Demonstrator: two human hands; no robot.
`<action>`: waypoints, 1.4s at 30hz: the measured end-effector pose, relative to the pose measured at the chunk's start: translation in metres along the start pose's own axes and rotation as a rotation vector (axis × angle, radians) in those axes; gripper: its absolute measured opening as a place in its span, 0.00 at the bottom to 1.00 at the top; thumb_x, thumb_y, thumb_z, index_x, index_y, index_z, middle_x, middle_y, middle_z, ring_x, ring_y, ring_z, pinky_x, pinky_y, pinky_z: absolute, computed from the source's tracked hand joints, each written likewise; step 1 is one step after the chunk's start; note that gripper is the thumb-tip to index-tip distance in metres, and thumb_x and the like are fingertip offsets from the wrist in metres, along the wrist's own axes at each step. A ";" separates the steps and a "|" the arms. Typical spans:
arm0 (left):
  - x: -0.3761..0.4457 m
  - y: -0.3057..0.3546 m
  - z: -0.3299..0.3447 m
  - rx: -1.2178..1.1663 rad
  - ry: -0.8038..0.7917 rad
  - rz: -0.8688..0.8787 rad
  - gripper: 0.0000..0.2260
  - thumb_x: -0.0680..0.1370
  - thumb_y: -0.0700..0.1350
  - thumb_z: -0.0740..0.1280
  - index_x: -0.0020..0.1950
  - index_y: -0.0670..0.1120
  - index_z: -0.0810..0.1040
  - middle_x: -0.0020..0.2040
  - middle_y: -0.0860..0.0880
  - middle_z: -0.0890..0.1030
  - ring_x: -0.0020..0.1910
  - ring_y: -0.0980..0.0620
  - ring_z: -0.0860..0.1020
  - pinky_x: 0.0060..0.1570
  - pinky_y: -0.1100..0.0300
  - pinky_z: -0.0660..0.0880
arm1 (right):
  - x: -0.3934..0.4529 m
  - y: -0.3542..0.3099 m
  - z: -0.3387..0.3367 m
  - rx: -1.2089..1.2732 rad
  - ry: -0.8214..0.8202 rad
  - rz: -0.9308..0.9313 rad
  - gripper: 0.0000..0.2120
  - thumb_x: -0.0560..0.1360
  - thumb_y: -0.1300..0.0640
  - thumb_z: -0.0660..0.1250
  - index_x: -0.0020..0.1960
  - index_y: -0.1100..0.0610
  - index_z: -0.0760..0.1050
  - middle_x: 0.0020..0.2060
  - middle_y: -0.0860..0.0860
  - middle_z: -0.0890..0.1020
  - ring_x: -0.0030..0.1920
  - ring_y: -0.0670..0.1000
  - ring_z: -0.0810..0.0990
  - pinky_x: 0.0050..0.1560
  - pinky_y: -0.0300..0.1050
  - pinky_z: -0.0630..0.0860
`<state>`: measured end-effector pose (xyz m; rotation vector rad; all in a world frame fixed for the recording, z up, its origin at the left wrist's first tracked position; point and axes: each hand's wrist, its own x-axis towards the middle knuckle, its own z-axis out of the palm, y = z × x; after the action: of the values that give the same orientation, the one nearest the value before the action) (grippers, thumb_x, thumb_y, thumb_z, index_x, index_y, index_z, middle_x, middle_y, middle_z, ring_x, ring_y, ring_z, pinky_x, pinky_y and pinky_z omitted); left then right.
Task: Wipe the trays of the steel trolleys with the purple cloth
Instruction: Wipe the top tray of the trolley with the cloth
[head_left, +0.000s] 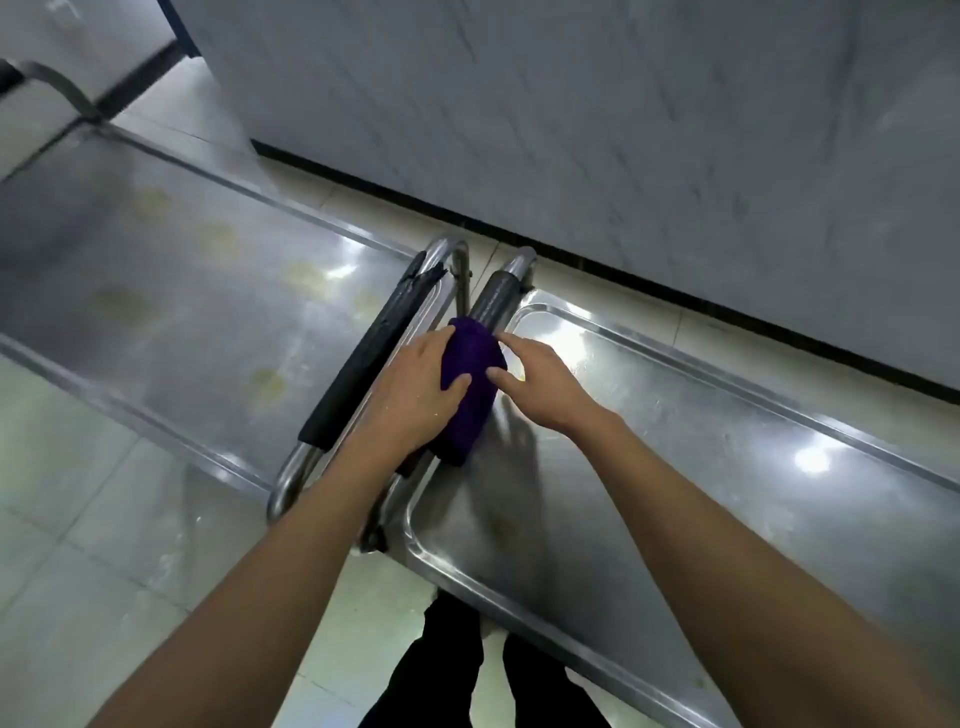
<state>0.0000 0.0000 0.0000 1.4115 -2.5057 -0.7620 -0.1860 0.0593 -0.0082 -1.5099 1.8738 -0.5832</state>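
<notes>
Between two steel trolleys parked handle to handle against a pale wall (571, 104), I see the job at its start, I judge: the cloth is being gathered, no wiping stroke laid yet. Left tray (156, 260) is the larger stretch in view and carries several yellowish stains; right tray (727, 441) looks shinier, with glare spots. Both have raised rims, so a stroke has to stop short of the lip or the cloth will ride up it. Open room runs along each tray's length; the wall closes off the far side, and the tiled floor (104, 519) lies on the near side. Two padded handles (358, 364) crowd the gap between the trolleys.

Purple cloth (470, 395) hangs bunched over the right trolley's handle. My left hand (410, 395) has its grip on it, thumb and fingers wrapped around the bundle. Right hand (540, 384) is loosely spread, fingertips touching the cloth's edge. Next I would lift it clear of the bars and spread it flat.
</notes>
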 end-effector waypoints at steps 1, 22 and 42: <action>-0.001 0.000 0.000 -0.017 0.006 -0.018 0.30 0.80 0.56 0.65 0.79 0.50 0.61 0.75 0.50 0.68 0.72 0.50 0.69 0.68 0.51 0.69 | 0.003 -0.001 0.002 0.086 0.027 -0.022 0.21 0.79 0.49 0.65 0.71 0.52 0.70 0.66 0.51 0.77 0.66 0.52 0.73 0.63 0.42 0.71; -0.007 0.041 -0.012 -0.134 0.088 0.018 0.30 0.77 0.52 0.68 0.78 0.51 0.62 0.71 0.51 0.73 0.67 0.50 0.73 0.64 0.47 0.75 | -0.042 -0.036 -0.036 0.339 0.263 -0.067 0.09 0.80 0.62 0.63 0.49 0.48 0.74 0.44 0.42 0.79 0.47 0.40 0.78 0.45 0.31 0.74; -0.004 0.178 0.024 -1.022 -0.440 0.090 0.11 0.77 0.49 0.71 0.59 0.52 0.80 0.51 0.52 0.85 0.52 0.53 0.83 0.47 0.62 0.79 | -0.147 -0.001 -0.153 0.294 0.540 -0.042 0.13 0.78 0.65 0.63 0.57 0.50 0.77 0.49 0.40 0.81 0.53 0.42 0.79 0.53 0.36 0.76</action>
<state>-0.1407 0.0874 0.0705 0.7874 -1.8125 -2.0810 -0.2782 0.1930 0.1292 -1.2791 2.0245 -1.3288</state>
